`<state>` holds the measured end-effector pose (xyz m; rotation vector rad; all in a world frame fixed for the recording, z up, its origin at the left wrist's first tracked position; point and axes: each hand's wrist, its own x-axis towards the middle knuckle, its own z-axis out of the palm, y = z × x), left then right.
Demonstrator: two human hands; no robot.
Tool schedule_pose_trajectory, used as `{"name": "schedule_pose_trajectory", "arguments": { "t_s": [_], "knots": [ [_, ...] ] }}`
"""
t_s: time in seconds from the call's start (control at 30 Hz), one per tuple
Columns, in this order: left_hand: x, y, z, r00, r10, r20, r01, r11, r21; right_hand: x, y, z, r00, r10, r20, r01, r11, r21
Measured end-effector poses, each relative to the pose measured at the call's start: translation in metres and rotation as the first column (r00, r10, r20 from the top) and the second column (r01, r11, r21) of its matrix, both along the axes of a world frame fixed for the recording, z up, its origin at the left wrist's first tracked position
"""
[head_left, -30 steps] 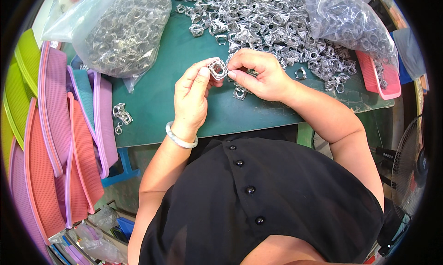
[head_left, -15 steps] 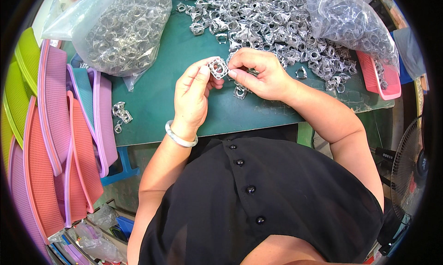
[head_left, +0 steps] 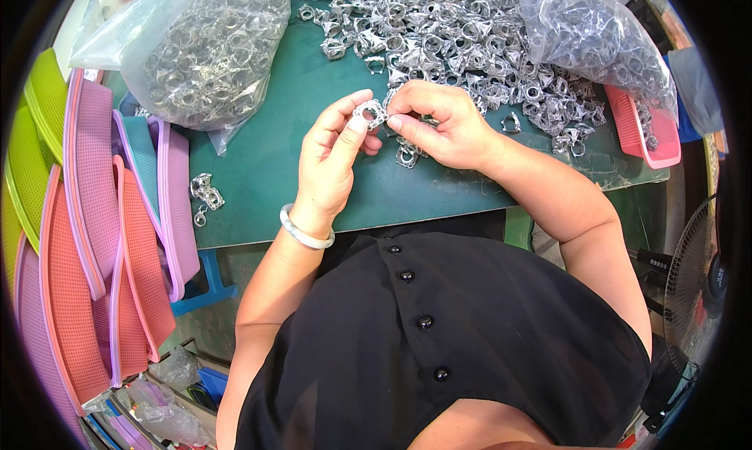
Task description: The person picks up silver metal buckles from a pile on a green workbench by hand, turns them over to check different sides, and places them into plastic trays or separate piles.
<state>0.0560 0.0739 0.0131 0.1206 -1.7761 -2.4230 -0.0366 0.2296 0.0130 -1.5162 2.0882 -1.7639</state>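
Observation:
Between my two hands, over the green table, is a small silver metal ring-shaped part (head_left: 371, 114) with an ornate, lumpy rim. My left hand (head_left: 337, 140) pinches its left side between thumb and fingers, and a pale bangle circles that wrist. My right hand (head_left: 442, 125) touches the part's right edge with thumb and index finger pressed together. Whatever else lies between those fingertips is too small to make out. Beyond my hands spreads a big heap of similar silver parts (head_left: 439, 39). Some of them lie right beside and under my right hand.
Clear plastic bags of silver parts stand at the back left (head_left: 211, 58) and back right (head_left: 591, 39). A pink basket (head_left: 658, 133) sits at the right table edge. Coloured baskets (head_left: 90, 184) stack along the left. A few loose parts (head_left: 205, 191) lie nearby. A fan (head_left: 697, 278) stands right.
The ring-shaped part has turned between my fingers and now shows a different face. My left fingers have shifted slightly around it; my right hand has hardly moved.

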Motion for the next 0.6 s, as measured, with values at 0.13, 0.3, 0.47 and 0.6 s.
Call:
{"name": "schedule_pose_trajectory", "arguments": {
  "t_s": [0.13,0.3,0.47,0.6],
  "knots": [
    [0.000,-0.002,-0.001,0.990,-0.129,0.059,0.119,0.980,0.159,-0.001,0.000,-0.001,1.000,0.002,0.001,-0.002,1.000,-0.024],
    [-0.006,-0.010,-0.013,0.951,-0.286,0.120,0.139,0.738,0.660,0.000,-0.001,0.000,1.000,-0.012,-0.023,0.010,0.999,-0.050],
    [-0.006,-0.014,-0.017,0.938,-0.334,0.095,0.142,0.618,0.773,-0.001,0.000,0.001,0.999,-0.035,-0.034,0.035,0.999,-0.024],
    [-0.006,-0.014,-0.016,0.933,-0.346,0.099,0.138,0.599,0.789,-0.001,0.000,0.000,0.998,-0.039,-0.047,0.037,0.999,-0.031]
  ]
}}
